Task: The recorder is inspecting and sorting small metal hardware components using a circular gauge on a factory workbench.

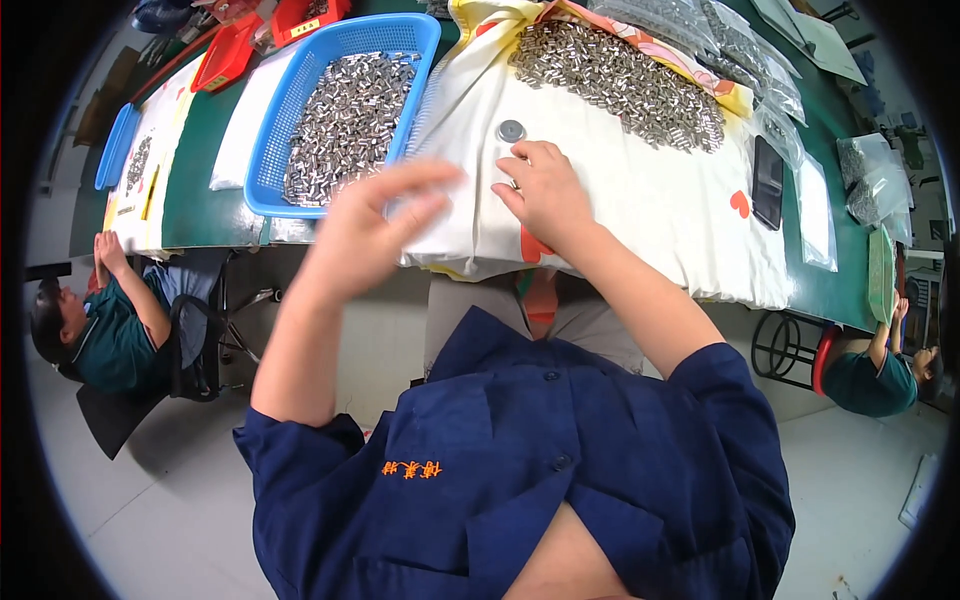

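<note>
My right hand (550,195) rests low over the white cloth (640,215), its thumb and fingers curled around a small shiny metal piece (515,184) that is mostly hidden. Just beyond those fingertips lies a round grey disc-shaped part (511,131). Blurred by motion, my left hand (375,215) is raised near the front right corner of a blue perforated basket (262,165); its thumb and fingers are apart, and nothing shows between them. Short metal cylinders (350,125) fill much of that basket. A broad pile of similar cylinders (620,80) covers the far part of the cloth.
A black phone (768,183) lies at the cloth's right side. Clear bags of parts (872,175) sit on the green table (840,270), and red bins (225,55) stand far left. One seated person (115,300) is at the left, another (875,365) at the right.
</note>
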The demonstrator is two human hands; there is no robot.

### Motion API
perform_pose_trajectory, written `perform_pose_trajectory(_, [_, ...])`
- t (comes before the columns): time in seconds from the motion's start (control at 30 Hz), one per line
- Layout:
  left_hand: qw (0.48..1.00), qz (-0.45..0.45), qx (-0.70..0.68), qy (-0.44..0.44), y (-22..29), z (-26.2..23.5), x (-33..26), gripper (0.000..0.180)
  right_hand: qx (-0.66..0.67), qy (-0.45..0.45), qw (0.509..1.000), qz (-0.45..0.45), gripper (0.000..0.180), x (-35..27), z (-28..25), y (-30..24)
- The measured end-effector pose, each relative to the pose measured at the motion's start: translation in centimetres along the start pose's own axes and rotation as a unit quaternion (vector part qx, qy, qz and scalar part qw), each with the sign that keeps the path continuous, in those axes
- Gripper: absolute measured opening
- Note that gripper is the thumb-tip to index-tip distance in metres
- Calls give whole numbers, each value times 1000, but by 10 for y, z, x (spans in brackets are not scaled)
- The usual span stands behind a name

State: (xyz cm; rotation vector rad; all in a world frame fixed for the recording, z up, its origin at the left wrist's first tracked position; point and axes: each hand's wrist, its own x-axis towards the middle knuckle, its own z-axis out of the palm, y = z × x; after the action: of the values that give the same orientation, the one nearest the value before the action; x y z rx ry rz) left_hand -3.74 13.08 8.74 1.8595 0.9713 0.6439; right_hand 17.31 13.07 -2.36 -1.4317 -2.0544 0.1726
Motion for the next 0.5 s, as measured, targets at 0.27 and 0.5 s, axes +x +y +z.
perform_pose_trajectory(0.27, [863,-247,-364,-249,-81,123,-33,25,-11,-10,999,-37,12,-23,-12,0])
perform_pose_trajectory(0.5, [808,-309,-454,-214,-103,163,-21,25,25,-22,999,-17,13,-38,-32,6])
